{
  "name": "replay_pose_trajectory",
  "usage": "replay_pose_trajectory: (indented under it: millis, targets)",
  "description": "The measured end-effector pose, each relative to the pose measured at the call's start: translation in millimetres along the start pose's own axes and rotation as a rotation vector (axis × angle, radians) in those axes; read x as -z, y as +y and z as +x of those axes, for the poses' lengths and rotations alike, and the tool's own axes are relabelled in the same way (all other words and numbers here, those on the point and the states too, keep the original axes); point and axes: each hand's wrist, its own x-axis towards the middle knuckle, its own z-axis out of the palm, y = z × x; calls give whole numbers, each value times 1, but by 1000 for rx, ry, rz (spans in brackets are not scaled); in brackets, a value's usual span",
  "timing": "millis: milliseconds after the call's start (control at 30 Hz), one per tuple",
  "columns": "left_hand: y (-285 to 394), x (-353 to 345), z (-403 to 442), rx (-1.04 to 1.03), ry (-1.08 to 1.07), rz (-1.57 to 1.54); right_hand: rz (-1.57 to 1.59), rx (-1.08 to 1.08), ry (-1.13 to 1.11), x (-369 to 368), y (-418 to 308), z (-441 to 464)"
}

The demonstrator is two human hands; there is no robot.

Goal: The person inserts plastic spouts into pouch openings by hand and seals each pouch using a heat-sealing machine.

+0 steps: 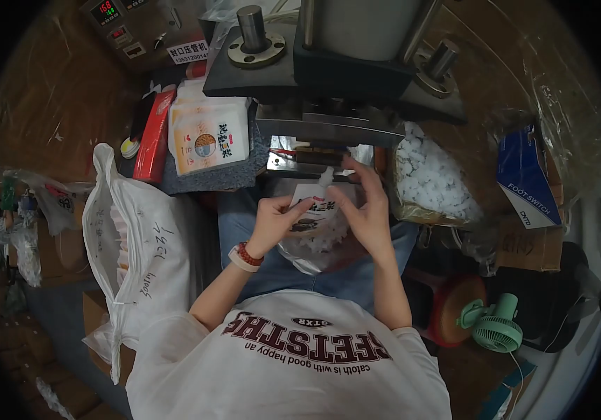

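Observation:
A white printed pouch [306,203] is held over my lap, with a small translucent white spout [326,176] at its upper corner. My left hand [274,222] is closed on the pouch's left side, thumb across the print. My right hand [368,213] has its thumb on the pouch's right edge just below the spout. Its forefinger stretches up towards the press machine [335,126], and its lower fingers are partly hidden. Beneath the pouch, a clear plastic bag [314,257] with white pieces rests on my lap.
A stack of printed pouches [211,143] lies left of the press. On the right stand a box of white spouts [430,178], a blue foot-switch box [526,175] and a green fan [496,329]. A white woven sack [153,259] stands at the left.

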Motion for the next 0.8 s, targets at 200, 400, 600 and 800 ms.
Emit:
replay_pose_trajectory:
  millis: [200,400,600,800]
  targets:
    - [13,-13,35,267,41,-507,-303,-96,222,67,23,16]
    - [4,-30,36,330,-127,-389,-965,-101,298,63,88,18]
    - [2,-114,-57,321,-842,-137,-910,-41,320,63,92,16]
    - [-42,-86,-48,473,-543,-280,-1018,-64,212,66,86,14]
